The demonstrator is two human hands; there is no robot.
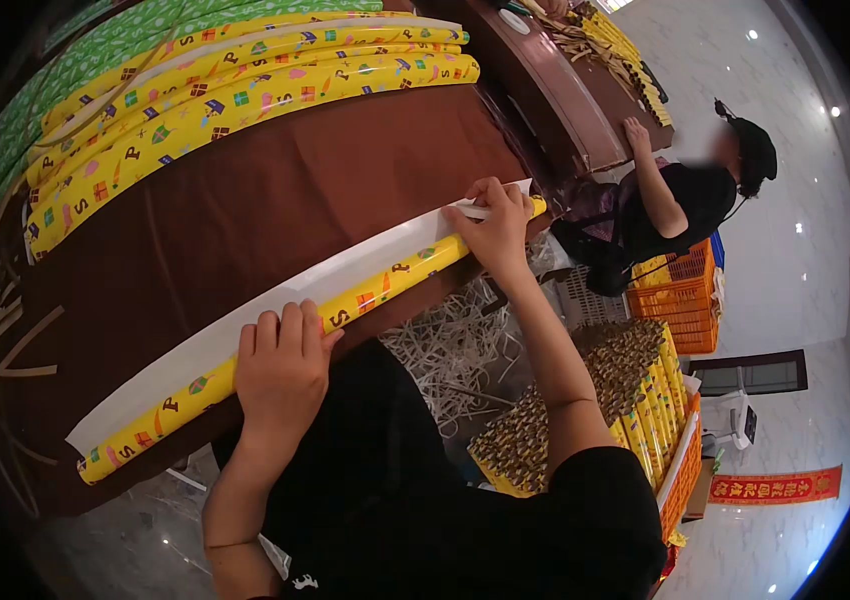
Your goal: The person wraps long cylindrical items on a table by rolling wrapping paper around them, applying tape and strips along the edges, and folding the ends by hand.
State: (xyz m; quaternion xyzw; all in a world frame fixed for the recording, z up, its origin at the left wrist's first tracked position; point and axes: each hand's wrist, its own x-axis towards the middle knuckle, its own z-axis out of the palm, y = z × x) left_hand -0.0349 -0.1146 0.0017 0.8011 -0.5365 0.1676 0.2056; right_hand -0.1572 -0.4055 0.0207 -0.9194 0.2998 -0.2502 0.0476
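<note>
A roll of yellow wrapping paper (390, 280) printed with letters and small pictures lies along the table's near edge. Its loose sheet, white side up (215, 345), spreads out behind it on the table. My left hand (285, 372) is wrapped over the roll left of its middle, fingers together. Toward the right end, my right hand (497, 225) grips the roll, with thumb and fingers closed at the white edge. Further back on the brown table (275, 185) rest several yellow rolls (275, 90), with green patterned rolls (165, 30) behind them.
Paper strips (20, 345) lie at the table's left end, and more shredded strips (455, 340) are heaped below. Finished rolls (650, 400) fill a crate at lower right. Near an orange basket (680, 300), a person in black (685, 205) stands at another table (565, 90).
</note>
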